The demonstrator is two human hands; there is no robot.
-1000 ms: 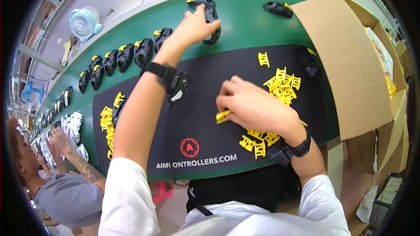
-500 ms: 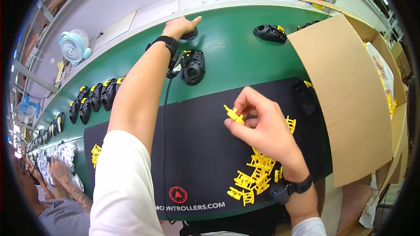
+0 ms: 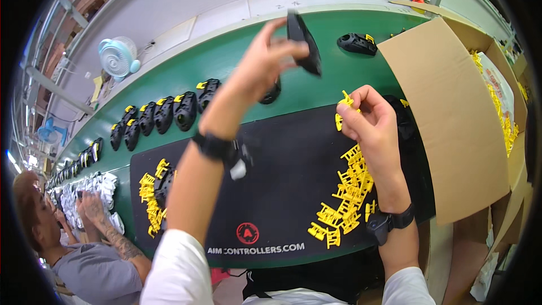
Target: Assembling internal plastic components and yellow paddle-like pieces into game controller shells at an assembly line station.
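My left hand (image 3: 255,69), blurred by motion, grips a black plastic shell (image 3: 304,45) by its edge above the far part of the green table. Another black shell (image 3: 272,92) lies partly hidden behind that hand. At the right, my right hand (image 3: 372,117) pinches a small yellow plastic clip (image 3: 346,99) between thumb and fingers. A second yellow piece (image 3: 339,122) shows just below the fingertips; I cannot tell whether it is held too. Loose yellow clips (image 3: 349,195) lie piled on the black mat (image 3: 271,186) beneath my right hand.
More yellow clips (image 3: 148,197) lie at the mat's left, beside a dark shell. Black shells with yellow clips (image 3: 164,114) line the table's left side. An open cardboard box (image 3: 446,118) stands at the right. A co-worker (image 3: 96,265) handles white parts at the left; a fan (image 3: 117,56) stands behind.
My left hand has lifted a black shell off the table's far side and swung it right. My right hand has moved up and right with the yellow clip. The view has shifted slightly.
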